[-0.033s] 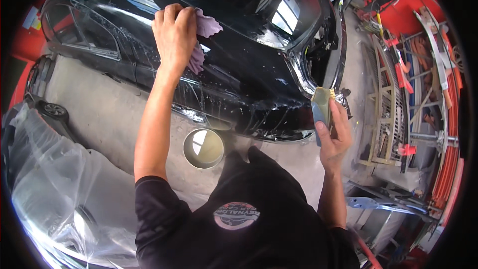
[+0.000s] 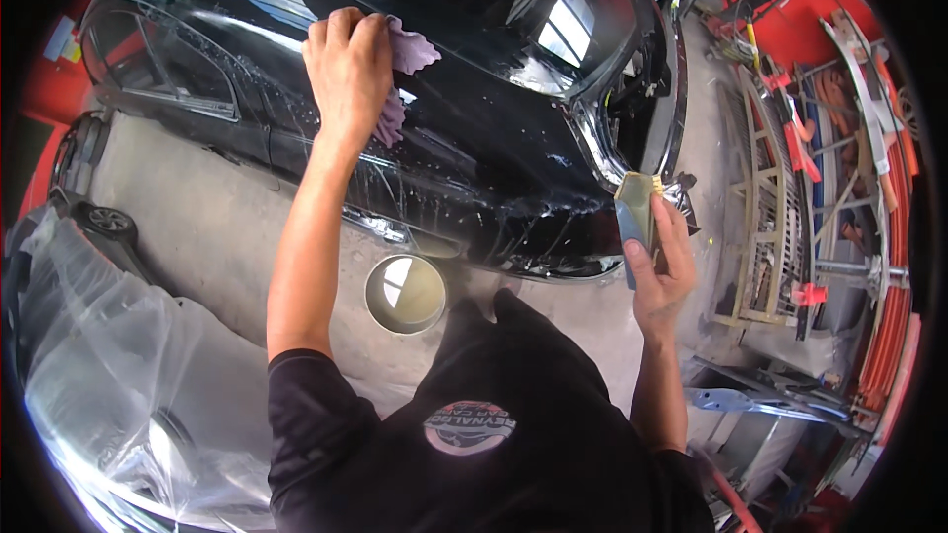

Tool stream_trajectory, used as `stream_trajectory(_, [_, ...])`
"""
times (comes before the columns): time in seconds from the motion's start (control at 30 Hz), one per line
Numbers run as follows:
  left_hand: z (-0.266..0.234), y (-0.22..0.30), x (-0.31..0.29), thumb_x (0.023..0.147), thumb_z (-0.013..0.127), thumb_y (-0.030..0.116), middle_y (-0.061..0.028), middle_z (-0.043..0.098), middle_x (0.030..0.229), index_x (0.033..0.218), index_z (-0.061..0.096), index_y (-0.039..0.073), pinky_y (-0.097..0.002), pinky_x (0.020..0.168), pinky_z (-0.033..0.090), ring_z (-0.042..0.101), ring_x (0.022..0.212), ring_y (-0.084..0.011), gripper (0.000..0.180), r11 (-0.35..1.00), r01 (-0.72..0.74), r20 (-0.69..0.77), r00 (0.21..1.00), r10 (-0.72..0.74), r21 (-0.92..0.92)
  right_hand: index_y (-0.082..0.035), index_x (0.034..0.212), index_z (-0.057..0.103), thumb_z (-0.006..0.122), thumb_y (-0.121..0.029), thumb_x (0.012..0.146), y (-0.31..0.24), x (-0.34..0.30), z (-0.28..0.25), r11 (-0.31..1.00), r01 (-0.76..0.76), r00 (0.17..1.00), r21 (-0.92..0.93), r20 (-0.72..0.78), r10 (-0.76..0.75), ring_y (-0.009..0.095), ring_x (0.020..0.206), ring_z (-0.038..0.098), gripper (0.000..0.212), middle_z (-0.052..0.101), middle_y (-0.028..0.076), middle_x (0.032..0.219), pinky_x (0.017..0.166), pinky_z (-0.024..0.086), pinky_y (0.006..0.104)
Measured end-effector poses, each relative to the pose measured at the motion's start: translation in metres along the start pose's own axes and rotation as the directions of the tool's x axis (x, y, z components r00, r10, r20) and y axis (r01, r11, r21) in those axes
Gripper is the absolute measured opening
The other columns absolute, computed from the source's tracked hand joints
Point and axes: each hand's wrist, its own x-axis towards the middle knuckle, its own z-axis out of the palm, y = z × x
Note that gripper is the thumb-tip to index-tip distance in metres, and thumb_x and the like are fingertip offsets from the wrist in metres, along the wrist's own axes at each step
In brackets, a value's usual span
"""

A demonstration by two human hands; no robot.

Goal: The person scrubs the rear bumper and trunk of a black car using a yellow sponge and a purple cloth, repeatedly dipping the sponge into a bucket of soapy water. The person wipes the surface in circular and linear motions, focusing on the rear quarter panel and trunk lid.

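Note:
My left hand [image 2: 348, 79] is closed round a crumpled purple cloth [image 2: 413, 49]. It lies against the wet, glossy panel of a black car [image 2: 474, 138], and part of the cloth hangs out below my fingers. My right hand [image 2: 660, 262] pinches a flat sanding block [image 2: 637, 207], grey-green and blue with a yellow top edge, between thumb and fingers. That block is upright by the car's right end, close to a shiny curved edge; whether it touches the car I cannot tell. Drips and pale streaks run down the black paint.
A round bucket of cloudy liquid [image 2: 406, 294] stands on the concrete floor between my left arm and my legs. At the left, clear plastic sheeting [image 2: 128, 365] covers another car. Metal racks [image 2: 775, 197] with car parts line the red wall on the right.

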Motion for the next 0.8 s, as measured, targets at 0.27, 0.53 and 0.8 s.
stream_trajectory(0.27, [0.015, 0.13, -0.034, 0.081, 0.071, 0.014, -0.0064, 0.064, 0.104, 0.092, 0.074, 0.013, -0.0473, 0.085, 0.044, 0.057, 0.102, -0.0307, 0.011, 0.969, -0.143, 0.255, 0.948, 0.193, -0.201, 0.006, 0.146, 0.065, 0.077, -0.014, 0.097, 0.001, 0.0, 0.018, 0.999, -0.044, 0.999, 0.026, -0.01, 0.044, 0.035, 0.129, 0.066, 0.054, 0.065, 0.023, 0.142, 0.111, 0.049, 0.0411])
stream_trajectory(0.53, [0.021, 0.205, -0.078, 0.08, 0.074, 0.013, -0.0086, 0.068, 0.118, 0.116, 0.073, 0.007, -0.0437, 0.09, 0.047, 0.061, 0.104, -0.0289, 0.037, 0.796, -0.229, 0.262, 0.862, 0.433, -0.56, 0.008, 0.15, 0.06, 0.075, -0.019, 0.101, 0.035, 0.005, 0.014, 0.97, -0.1, 0.99, 0.223, -0.076, 0.12, 0.029, 0.128, 0.064, 0.058, 0.065, 0.021, 0.143, 0.111, 0.049, 0.0394])
stream_trajectory(0.8, [-0.027, 0.129, -0.04, 0.076, 0.074, 0.001, -0.0112, 0.062, 0.09, 0.136, 0.067, 0.003, -0.0476, 0.08, 0.051, 0.063, 0.084, -0.0335, 0.061, 0.97, -0.001, 0.412, 0.905, 0.104, -0.242, 0.016, 0.156, 0.049, 0.079, -0.022, 0.099, 0.09, 0.018, 0.005, 0.64, -0.293, 0.941, 0.711, 0.097, 0.323, 0.028, 0.14, 0.06, 0.075, 0.06, 0.022, 0.153, 0.12, 0.043, 0.0391])
